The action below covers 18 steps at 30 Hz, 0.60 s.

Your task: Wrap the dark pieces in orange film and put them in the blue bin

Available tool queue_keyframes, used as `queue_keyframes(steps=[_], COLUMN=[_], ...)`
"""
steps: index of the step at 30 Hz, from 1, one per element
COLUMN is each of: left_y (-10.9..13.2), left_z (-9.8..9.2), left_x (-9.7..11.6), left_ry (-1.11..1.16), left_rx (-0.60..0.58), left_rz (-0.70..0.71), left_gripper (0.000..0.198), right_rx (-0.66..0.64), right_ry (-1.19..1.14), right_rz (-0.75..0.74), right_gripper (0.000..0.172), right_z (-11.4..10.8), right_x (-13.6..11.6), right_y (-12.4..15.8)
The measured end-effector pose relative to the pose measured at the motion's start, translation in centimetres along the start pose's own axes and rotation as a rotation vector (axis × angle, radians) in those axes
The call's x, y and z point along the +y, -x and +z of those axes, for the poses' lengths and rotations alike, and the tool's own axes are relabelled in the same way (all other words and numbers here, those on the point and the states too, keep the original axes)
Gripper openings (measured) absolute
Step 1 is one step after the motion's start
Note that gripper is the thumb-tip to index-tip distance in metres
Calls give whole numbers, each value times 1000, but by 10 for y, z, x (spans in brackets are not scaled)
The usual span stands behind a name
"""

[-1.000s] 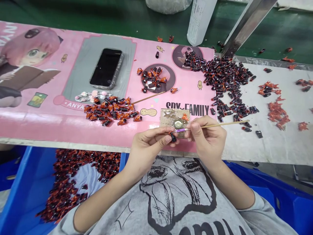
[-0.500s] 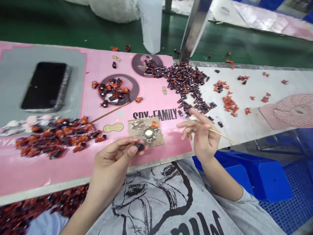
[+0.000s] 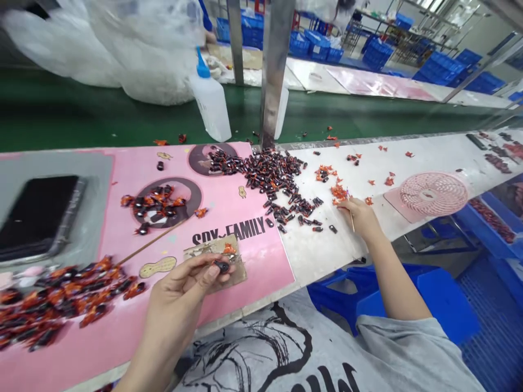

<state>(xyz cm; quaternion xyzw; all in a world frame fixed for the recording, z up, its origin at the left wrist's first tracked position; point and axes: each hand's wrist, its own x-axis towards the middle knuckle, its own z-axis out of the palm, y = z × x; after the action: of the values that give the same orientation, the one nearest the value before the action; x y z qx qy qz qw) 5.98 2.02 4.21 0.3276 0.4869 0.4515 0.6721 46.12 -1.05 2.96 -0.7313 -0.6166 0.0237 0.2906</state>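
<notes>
My left hand (image 3: pixel 192 283) pinches a small black plastic piece (image 3: pixel 221 266) above a square of cardboard (image 3: pixel 241 269), which bears an orange piece near its far edge. Out to the right, my right hand (image 3: pixel 362 218) holds a thin wooden stick (image 3: pixel 352 222) between its fingers. Its fingertips are at a small pile of orange pieces (image 3: pixel 338 191) on the white surface; whether they grip one of them I cannot make out. Between the hands and farther back lies a heap of black pieces (image 3: pixel 273 174).
At left are a pile of orange-and-black pieces (image 3: pixel 73 291), a brown stick (image 3: pixel 145 245) and a phone (image 3: pixel 38 215). A white squeeze bottle (image 3: pixel 211 106) stands behind, near a metal post (image 3: pixel 274 76). A pink fan (image 3: pixel 433 193) lies at right; a blue stool (image 3: pixel 425 299) is below.
My right hand has moved right and away from me, from beside the black heap to the orange pieces. My left hand still holds the black piece. The view has tilted up and turned right.
</notes>
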Motion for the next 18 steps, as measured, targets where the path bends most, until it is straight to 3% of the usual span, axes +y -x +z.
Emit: queue_keyframes(steps=[3, 6, 9, 11, 14, 18], left_y=[-1, -4, -5, -3, -1, 0], left_z=[11, 35, 69, 92, 119, 143], left_x=[2, 6, 8, 5, -5, -24], left_ry=[24, 15, 25, 65, 151, 265], left_rx=[-38, -158, -287, -375, -435, -405], left_rz=[-4, 51, 114, 103, 31, -77], left_gripper=[26, 21, 18, 20, 30, 43], right_rx=[78, 204, 152, 136, 219, 343], right_ry=[-61, -179, -331, -486, -591, -566], right_rz=[-123, -259, -408, -399, -291, -263], right_gripper=[25, 22, 14, 12, 14, 18], right_z=[-1, 7, 19, 25, 31, 39], right_x=[-15, -47, -87, -105, -108, -84], right_y=[-1, 2, 17, 29, 40, 40])
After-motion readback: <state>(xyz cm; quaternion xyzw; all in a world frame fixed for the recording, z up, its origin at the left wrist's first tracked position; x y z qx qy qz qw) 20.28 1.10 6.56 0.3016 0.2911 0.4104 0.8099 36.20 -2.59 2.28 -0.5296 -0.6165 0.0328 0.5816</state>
